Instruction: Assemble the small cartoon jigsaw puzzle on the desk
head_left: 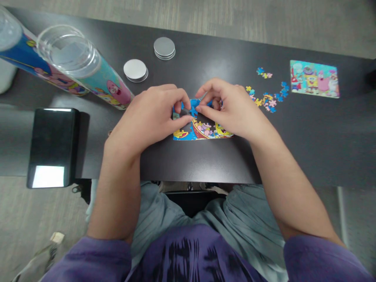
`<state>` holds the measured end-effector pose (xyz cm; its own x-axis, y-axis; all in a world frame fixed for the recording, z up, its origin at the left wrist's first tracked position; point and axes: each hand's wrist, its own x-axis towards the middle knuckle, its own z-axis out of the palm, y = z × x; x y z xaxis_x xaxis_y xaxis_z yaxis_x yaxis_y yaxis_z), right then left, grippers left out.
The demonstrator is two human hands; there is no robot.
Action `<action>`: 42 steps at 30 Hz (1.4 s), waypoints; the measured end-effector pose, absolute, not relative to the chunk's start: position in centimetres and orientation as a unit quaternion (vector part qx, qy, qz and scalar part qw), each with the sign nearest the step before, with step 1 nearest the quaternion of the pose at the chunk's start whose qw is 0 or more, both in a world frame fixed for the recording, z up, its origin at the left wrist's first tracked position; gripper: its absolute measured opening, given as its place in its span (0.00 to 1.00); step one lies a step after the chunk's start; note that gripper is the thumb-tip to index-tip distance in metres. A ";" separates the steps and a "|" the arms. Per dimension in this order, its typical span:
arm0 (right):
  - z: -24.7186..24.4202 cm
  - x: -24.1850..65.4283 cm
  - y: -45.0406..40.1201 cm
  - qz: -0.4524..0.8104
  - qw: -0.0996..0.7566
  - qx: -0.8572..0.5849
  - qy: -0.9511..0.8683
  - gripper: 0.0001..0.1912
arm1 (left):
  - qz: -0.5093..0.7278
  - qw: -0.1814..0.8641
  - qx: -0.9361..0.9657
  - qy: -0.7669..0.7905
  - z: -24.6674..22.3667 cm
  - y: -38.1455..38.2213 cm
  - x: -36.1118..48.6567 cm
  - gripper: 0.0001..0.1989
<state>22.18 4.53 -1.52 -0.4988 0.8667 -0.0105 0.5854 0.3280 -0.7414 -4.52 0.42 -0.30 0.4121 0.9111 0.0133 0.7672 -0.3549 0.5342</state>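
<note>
A partly assembled cartoon jigsaw puzzle (pixel 202 133) lies near the table's front edge, with dark gaps inside its blue border. My left hand (pixel 160 113) arches over its left side, the thumb and index finger apart around a gap, their tips close to a blue puzzle piece (pixel 193 111). From the right, my right hand (pixel 227 103) reaches over the upper part, its thumb tip against that blue piece and its other fingers curled. The fingers hide part of the puzzle's top and right side. Loose puzzle pieces (pixel 269 102) lie scattered to the right of my right hand.
A finished-looking cartoon picture (pixel 315 80) lies at far right. Two stacks of round silver discs (pixel 164 47) stand toward the back. At left are a clear-topped cartoon tube (pixel 102 80), another blue tube (pixel 26 55) and a glossy black box (pixel 53 145) overhanging the front edge.
</note>
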 end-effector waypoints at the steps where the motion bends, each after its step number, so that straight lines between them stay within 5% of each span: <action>1: -1.5 22.1 4.5 0.348 0.200 -0.454 -0.795 0.11 | 0.156 0.233 0.808 0.519 -0.4 0.4 -4.5 0.07; 20: 0.1 22.5 4.6 0.252 0.112 -0.458 -0.845 0.05 | 0.147 0.222 0.816 0.513 -0.6 0.3 -4.1 0.11; 42: 0.7 24.5 5.2 0.216 0.148 -0.496 -0.828 0.06 | 0.141 0.221 0.817 0.514 -0.5 0.1 -4.3 0.13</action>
<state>24.48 5.20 0.75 -0.4648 0.8848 0.0312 0.7569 0.4154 -0.5045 -4.33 0.13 -0.47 0.4315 0.9021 0.0027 0.7778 -0.3736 0.5054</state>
